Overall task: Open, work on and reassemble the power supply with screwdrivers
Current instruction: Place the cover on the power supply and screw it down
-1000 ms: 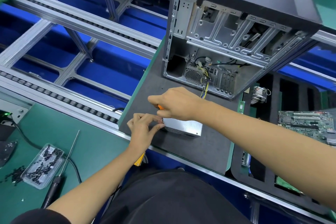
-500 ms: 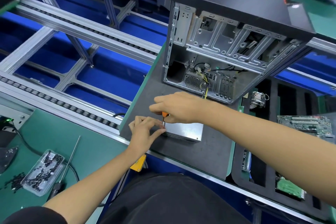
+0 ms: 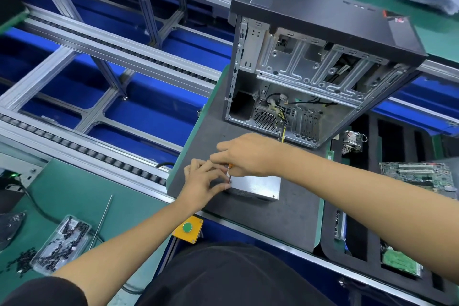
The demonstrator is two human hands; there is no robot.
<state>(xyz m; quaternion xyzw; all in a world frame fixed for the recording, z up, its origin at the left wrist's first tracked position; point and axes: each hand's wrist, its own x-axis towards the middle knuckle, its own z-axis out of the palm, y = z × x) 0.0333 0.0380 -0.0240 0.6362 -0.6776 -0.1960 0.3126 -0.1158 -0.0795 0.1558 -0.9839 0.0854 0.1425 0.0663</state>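
Note:
A silver power supply box lies on the dark mat in front of me. My right hand is curled round a small orange-handled screwdriver, only a sliver of which shows, at the box's left top edge. My left hand is at the box's left end, fingertips pinched beside the screwdriver tip; what they pinch is hidden. Yellow and black cables run from the box into the open black computer case behind it.
A long screwdriver and a clear tray of dark screws lie on the green bench at the left. A yellow box with a green button sits at the mat's front edge. A black foam tray with circuit boards is at the right. A conveyor frame runs behind.
Both hands stay at the power supply's left end with little movement. My view has shifted, so the bench things sit slightly elsewhere in frame and the yellow button box shows fully.

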